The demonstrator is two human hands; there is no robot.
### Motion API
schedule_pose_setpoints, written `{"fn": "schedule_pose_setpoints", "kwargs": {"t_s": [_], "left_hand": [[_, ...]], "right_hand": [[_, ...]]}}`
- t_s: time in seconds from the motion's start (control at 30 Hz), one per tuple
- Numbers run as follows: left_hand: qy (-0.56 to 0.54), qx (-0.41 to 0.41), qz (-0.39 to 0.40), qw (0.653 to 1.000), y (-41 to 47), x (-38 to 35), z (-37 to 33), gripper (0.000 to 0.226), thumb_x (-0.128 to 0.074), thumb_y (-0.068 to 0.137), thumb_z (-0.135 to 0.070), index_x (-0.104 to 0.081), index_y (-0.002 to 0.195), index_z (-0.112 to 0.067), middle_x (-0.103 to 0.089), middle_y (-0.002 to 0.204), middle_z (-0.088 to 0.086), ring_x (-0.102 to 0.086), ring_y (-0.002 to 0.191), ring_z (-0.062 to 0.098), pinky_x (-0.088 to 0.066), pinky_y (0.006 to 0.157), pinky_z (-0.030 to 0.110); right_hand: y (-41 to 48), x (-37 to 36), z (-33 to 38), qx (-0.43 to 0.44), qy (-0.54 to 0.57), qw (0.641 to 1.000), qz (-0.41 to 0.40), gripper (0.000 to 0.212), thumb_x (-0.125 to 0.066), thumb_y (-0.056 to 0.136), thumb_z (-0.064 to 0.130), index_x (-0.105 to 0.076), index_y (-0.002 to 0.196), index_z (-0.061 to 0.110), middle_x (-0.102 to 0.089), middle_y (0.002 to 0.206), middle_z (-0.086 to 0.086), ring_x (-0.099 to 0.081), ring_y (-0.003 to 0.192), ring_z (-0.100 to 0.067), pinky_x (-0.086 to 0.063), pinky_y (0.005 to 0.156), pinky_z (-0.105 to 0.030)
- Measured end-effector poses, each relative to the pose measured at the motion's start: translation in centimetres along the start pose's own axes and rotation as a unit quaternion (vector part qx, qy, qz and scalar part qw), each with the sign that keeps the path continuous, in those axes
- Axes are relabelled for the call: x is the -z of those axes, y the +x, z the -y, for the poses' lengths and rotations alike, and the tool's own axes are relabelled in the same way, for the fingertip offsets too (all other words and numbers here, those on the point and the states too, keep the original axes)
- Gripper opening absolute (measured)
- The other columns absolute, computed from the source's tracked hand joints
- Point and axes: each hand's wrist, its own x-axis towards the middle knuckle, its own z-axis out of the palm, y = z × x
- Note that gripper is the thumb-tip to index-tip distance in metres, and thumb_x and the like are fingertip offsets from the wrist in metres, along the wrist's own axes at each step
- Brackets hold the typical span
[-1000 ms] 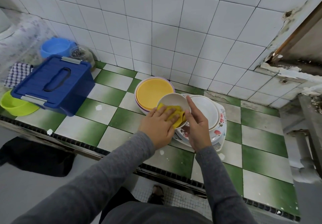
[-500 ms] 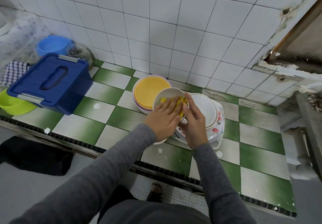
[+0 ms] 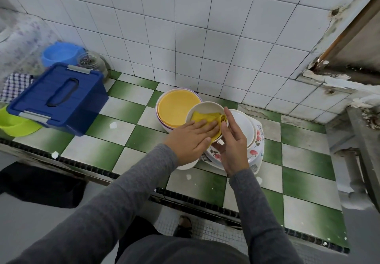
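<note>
Bowl (image 3: pixel 205 107) is held tilted in the curled right grip (image 3: pixel 234 142) so cloth (image 3: pixel 205 118) can be pressed inside by the flat, open left grip (image 3: pixel 189 140)

A home kitchen: white wall tiles (image 3: pixel 185 37) at 12 o'clock back a green-and-white checkered counter (image 3: pixel 107 150). Stacked floral plates (image 3: pixel 258 140) and plastic bowls (image 3: pixel 176 109) crowd its centre, a yellow cloth (image 3: pixel 203 117) inside a white bowl (image 3: pixel 202 104); a blue storage box (image 3: pixel 61 97) and glass jar (image 3: pixel 91 62) sit at 10 o'clock.

One head-worn camera looked forward and down, close over the left hand (image 3: pixel 189 140) and right hand (image 3: pixel 233 142) at a counter (image 3: pixel 131 109).
</note>
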Motion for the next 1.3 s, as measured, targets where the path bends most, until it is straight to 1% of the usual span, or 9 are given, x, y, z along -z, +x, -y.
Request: {"fn": "schedule_pose_setpoints", "kwargs": {"t_s": [0.23,0.47,0.57,0.67,0.93,1.0,1.13,1.23,1.3], "left_hand": [[0.071,0.087,0.028,0.993,0.3,0.4,-1.0,0.055,-0.009,0.106,-0.038,0.007,0.158,-0.029,0.006,0.166,-0.01,0.002,0.154,0.017,-0.003,0.125,0.04],[0.068,0.162,0.02,0.984,1.0,-0.5,-1.7,0.058,-0.009,0.105,-0.036,0.014,0.156,-0.022,0.019,0.164,-0.004,0.016,0.152,0.017,0.013,0.123,0.043],[0.064,0.154,-0.02,0.986,1.2,-0.7,-1.7,0.065,0.009,0.093,-0.041,0.02,0.153,-0.019,0.025,0.161,0.0,0.02,0.151,0.018,0.019,0.118,0.038],[0.037,0.121,-0.047,0.991,1.3,-1.1,-1.2,0.072,0.019,0.079,-0.043,0.027,0.146,-0.02,0.034,0.155,0.002,0.024,0.149,0.019,0.024,0.115,0.032],[-0.09,-0.008,-0.03,0.995,1.2,-0.8,1.7,0.065,-0.006,0.094,-0.041,-0.005,0.157,-0.025,0.001,0.164,-0.008,0.001,0.152,0.007,0.016,0.114,0.013],[-0.051,-0.014,-0.031,0.998,1.0,-0.8,2.0,0.067,0.004,0.089,-0.046,0.002,0.154,-0.028,0.008,0.16,-0.012,0.003,0.151,0.007,0.015,0.116,0.018],[0.029,0.061,-0.061,0.996,0.9,-1.6,0.9,0.068,0.015,0.082,-0.044,0.02,0.148,-0.028,0.024,0.155,-0.009,0.01,0.153,0.015,0.013,0.121,0.031],[-0.015,0.065,-0.076,0.995,1.1,-1.8,0.5,0.069,0.009,0.084,-0.044,0.014,0.151,-0.026,0.02,0.159,-0.007,0.009,0.153,0.016,0.012,0.122,0.031],[-0.069,0.045,-0.079,0.993,1.2,-1.3,0.7,0.072,0.002,0.087,-0.046,0.0,0.156,-0.024,0.003,0.165,-0.004,-0.001,0.153,0.014,0.006,0.122,0.029]], "right_hand": [[-0.1,-0.6,-0.2,-0.005,0.012,1.0,-0.016,0.036,-0.05,0.103,0.016,-0.061,0.13,0.037,-0.06,0.139,-0.002,-0.059,0.127,-0.021,-0.056,0.095,-0.049],[0.0,-1.0,-0.4,0.001,0.003,1.0,0.004,0.037,-0.051,0.103,0.012,-0.064,0.125,0.039,-0.058,0.143,0.0,-0.055,0.131,-0.02,-0.057,0.093,-0.046],[0.3,-0.8,-0.3,-0.004,0.021,1.0,0.013,0.039,-0.051,0.103,0.011,-0.065,0.124,0.041,-0.058,0.143,0.001,-0.054,0.133,-0.021,-0.057,0.091,-0.045],[0.5,-0.5,-0.1,0.003,0.008,1.0,0.026,0.038,-0.051,0.103,0.013,-0.065,0.125,0.041,-0.058,0.144,0.002,-0.053,0.134,-0.021,-0.055,0.096,-0.053],[0.5,-0.1,-0.1,-0.001,-0.018,0.999,0.028,0.037,-0.052,0.103,0.017,-0.059,0.132,0.039,-0.058,0.143,-0.003,-0.056,0.13,-0.025,-0.055,0.095,-0.051],[0.5,-0.3,0.1,0.0,-0.013,0.999,0.032,0.036,-0.052,0.103,0.016,-0.06,0.13,0.039,-0.058,0.143,-0.002,-0.057,0.13,-0.023,-0.057,0.093,-0.047],[0.5,-0.6,0.5,0.01,-0.021,0.999,0.038,0.035,-0.053,0.102,0.013,-0.062,0.128,0.035,-0.061,0.14,0.002,-0.059,0.127,-0.018,-0.059,0.089,-0.041],[0.6,-0.4,0.7,0.024,-0.043,0.998,0.042,0.035,-0.054,0.102,0.014,-0.062,0.13,0.034,-0.064,0.135,0.009,-0.062,0.123,-0.016,-0.059,0.086,-0.041],[0.6,-0.2,0.7,0.02,-0.04,0.998,0.042,0.036,-0.053,0.103,0.016,-0.061,0.131,0.037,-0.061,0.139,0.005,-0.06,0.126,-0.019,-0.059,0.087,-0.044]]}}
